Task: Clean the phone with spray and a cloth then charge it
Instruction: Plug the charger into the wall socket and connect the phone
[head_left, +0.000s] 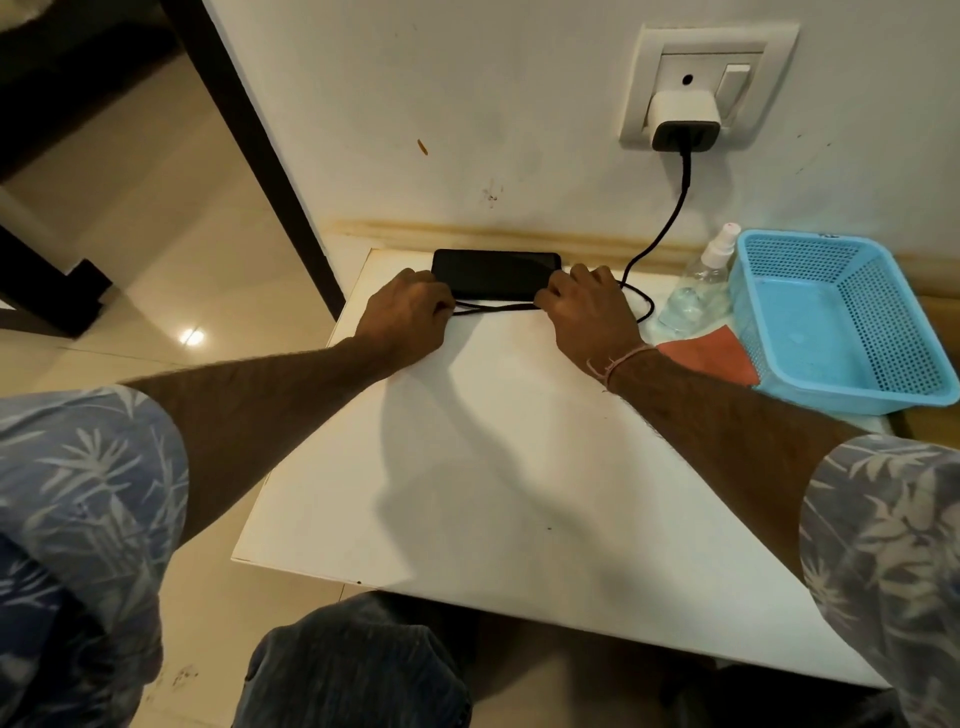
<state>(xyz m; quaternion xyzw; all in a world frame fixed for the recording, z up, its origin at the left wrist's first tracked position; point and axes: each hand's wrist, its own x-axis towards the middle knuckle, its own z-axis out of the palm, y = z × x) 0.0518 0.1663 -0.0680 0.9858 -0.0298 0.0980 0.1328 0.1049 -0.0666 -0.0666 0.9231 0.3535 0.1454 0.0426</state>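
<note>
Phone (496, 275) flat, long axis along wall (415, 104)

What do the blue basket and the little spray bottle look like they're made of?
The blue basket looks like moulded plastic: uniform colour, walls pierced with a regular grid of holes. The spray bottle seems to be clear plastic, since you can see through it, with a white nozzle; glass can't be ruled out.

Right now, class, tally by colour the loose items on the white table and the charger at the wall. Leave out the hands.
Black: 2, the phone and the cable
White: 1, the charger plug
Clear: 1, the spray bottle
Blue: 1, the basket
Orange-red: 1, the cloth
Total: 6
</note>
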